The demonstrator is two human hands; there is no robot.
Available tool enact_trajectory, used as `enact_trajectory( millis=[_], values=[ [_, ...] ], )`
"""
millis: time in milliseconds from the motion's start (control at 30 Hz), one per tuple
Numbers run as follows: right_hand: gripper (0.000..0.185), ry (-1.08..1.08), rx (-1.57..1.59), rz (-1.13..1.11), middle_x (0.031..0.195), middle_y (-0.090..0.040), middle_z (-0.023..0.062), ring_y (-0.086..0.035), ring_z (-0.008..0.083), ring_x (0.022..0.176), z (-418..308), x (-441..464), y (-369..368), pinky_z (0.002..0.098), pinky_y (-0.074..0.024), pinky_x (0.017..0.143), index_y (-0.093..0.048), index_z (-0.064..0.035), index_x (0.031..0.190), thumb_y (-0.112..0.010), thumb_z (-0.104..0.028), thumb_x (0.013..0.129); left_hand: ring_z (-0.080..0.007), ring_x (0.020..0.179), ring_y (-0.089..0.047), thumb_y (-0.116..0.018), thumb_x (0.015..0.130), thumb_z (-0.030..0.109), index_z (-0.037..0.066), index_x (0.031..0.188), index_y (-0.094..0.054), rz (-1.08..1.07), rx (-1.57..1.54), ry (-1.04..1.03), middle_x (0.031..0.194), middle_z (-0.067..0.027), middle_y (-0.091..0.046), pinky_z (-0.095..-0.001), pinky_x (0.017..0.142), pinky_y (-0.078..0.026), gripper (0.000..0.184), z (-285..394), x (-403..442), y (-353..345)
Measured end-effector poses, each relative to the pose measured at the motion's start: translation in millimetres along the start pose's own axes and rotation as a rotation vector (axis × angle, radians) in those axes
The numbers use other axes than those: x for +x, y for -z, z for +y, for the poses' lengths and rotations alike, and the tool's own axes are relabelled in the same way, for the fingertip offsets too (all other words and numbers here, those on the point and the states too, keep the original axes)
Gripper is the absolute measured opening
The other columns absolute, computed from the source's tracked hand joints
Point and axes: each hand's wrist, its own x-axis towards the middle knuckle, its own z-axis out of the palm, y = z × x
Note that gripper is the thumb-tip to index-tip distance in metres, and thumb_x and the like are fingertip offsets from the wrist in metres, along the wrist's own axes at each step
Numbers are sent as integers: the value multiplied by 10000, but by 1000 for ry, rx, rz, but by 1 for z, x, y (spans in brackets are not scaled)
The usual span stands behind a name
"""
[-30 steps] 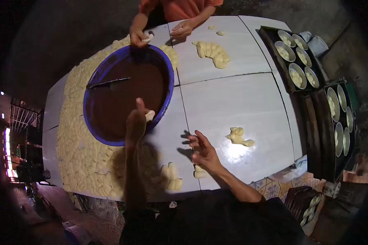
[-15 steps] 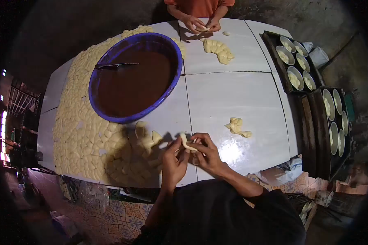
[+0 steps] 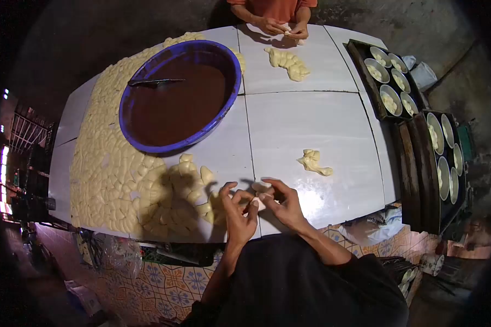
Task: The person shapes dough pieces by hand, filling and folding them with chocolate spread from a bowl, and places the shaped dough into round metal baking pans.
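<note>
Close to the table's near edge, my left hand (image 3: 240, 213) and my right hand (image 3: 285, 206) work side by side with bent fingers. A small pale piece of dough (image 3: 261, 187) sits in the fingers of my right hand. Another bit of dough (image 3: 257, 203) shows at the fingertips of my left hand; whether the two bits are joined, I cannot tell. Many shaped dough pieces (image 3: 114, 177) cover the table's left side, some just beside my left hand. A loose lump of dough (image 3: 314, 163) lies beyond my right hand.
A blue basin (image 3: 124, 128) of brown filling stands on the white tiled table (image 3: 305, 120), a dark flat tool (image 3: 157, 82) in it. Across, a person in orange (image 3: 275, 24) handles dough near a dough strip (image 3: 287, 64). Dark trays (image 3: 384, 111) with round tins stand at right.
The curved dough strip between my hands now shows as bits at each hand's fingertips. My left hand has moved slightly right. The person opposite has shifted their hands right.
</note>
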Motion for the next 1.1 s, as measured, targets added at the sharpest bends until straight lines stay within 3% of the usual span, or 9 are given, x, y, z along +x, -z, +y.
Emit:
enact_trajectory(
  millis=[167,333,500,667,700,767,800,933,1100],
  values=[
    [464,-599,496,-643,1064,-625,129,-635,164,803,11,0,38,303,-550,699,-425,-32,1391,-539,-130,952,-259,1067,-579,-462,709,-199,41,1355,-255,-229,-221,53,1145,-179,-489,-321,795,-564,720,11,-5,7],
    [388,-207,109,-91,1120,-659,73,-591,105,967,14,-4,37,232,-470,861,-604,-25,1252,-557,4,867,-314,1265,-472,-551,748,-102,25,1378,-304,87,52,81,1321,-162,-451,-398,872,-540,688,-33,1,44],
    [361,-13,-132,-83,1134,-659,93,-612,238,1074,22,8,54,339,-465,946,-664,-29,1099,-566,89,773,-339,1346,-384,-659,827,121,52,1342,-467,50,1308,-90,1451,-166,-401,-416,1090,-349,554,-49,60,82],
    [367,371,-615,-245,1108,-657,61,-533,264,1129,61,-3,62,398,-431,914,-680,-64,952,-599,64,617,-323,1278,-458,-501,923,68,3,1303,-502,154,1511,-230,1365,-168,-507,-408,1089,-348,386,-160,69,129],
    [365,354,-561,-253,1222,-596,91,-524,278,1148,60,-4,63,413,-416,963,-676,-60,996,-600,60,660,-323,1278,-458,-501,923,68,3,1303,-502,151,1506,-233,1365,-168,-507,-408,1089,-348,386,-145,66,123],
    [354,214,-282,-149,1351,-484,129,-499,280,1198,41,-12,58,402,-406,1003,-664,-48,1075,-617,49,738,-296,1203,-519,-438,964,97,-27,1232,-543,499,-27,-36,1288,-169,-569,-402,1081,-345,313,-78,61,99],
    [352,238,-404,-121,1383,-443,126,-481,283,1212,28,-12,59,404,-384,1033,-639,-76,1157,-624,-49,807,-267,1199,-520,-432,983,132,-40,1199,-560,570,472,-14,1261,-170,-583,-401,1080,-332,305,-62,57,79],
    [519,189,-122,-126,1365,-411,156,-523,217,1107,-22,0,26,334,-441,941,-470,-58,1382,-626,-141,894,-237,1275,-448,-432,1004,143,14,1473,-134,7,-236,35,1447,-214,-405,-343,1063,-317,571,21,23,1],
    [272,282,-100,68,1251,-473,158,-541,193,1025,-23,10,-6,304,-453,863,-657,-9,1146,-633,-121,899,-201,1114,-542,-548,959,94,-29,1277,-529,89,-28,-86,1289,-165,-551,-309,954,-426,341,12,22,-9]
  ],
)
